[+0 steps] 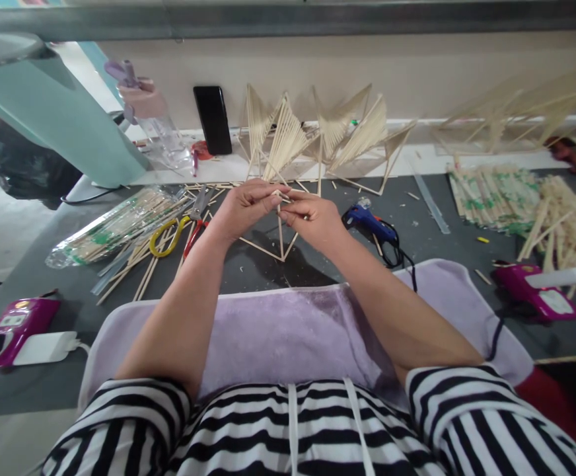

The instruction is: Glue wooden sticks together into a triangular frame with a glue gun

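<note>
Near the middle of the grey table, a frame of thin wooden sticks [281, 231] stands with a corner pointing toward me and an upright stick rising between my hands. My left hand [246, 206] pinches the top of the frame from the left. From the right, my right hand [310, 215] has its fingers closed on the same top joint, its fingertips almost touching those of the left. The fingers partly hide the joint. Right of my right hand lies a blue glue gun [371, 221]. Yellow-handled scissors [166, 237] lie left of my left hand.
Finished stick structures [288, 135] stand at the back beside a black phone [213, 120] and a clear bottle [156, 125]. Bagged sticks [114, 228] lie left; loose sticks [570, 225] are piled right. A lilac cloth [283, 330] covers the front edge. Purple power sockets [540, 291] sit right.
</note>
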Demonstrator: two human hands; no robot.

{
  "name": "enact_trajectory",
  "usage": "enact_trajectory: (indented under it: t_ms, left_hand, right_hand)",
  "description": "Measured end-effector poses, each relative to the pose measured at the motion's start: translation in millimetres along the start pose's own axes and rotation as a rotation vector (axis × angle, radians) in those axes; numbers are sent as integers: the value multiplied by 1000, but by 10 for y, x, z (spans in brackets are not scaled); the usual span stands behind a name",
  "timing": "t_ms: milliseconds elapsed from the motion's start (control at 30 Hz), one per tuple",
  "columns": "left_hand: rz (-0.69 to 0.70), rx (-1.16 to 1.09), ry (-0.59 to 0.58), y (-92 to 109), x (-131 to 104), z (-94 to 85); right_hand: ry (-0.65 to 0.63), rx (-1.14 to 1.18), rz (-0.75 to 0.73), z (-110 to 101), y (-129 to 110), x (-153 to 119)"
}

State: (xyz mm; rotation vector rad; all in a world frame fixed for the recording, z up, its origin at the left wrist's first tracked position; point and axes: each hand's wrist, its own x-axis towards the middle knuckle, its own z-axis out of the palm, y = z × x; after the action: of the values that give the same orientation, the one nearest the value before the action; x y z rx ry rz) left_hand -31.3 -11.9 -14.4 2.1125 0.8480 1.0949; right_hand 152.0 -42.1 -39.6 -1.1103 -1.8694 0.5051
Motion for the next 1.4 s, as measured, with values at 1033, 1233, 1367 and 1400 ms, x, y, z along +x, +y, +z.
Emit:
enact_trajectory:
  t_ms: [1033, 1233, 1367, 1400]
  left_hand:
    - [-41, -30, -19, -50, 4, 25]
    - [-35, -34, -24, -15, 11, 24]
    - [-26, -25, -20, -9, 12, 18]
    - [-23, -21, -20, -10, 11, 17]
  right_hand:
    - [10, -43, 28, -25, -44, 3]
    - [5, -44, 22, -22, -57, 7]
    - [-20, -8, 42, -10, -59, 0]
    - [-21, 8, 46, -42, -71, 4]
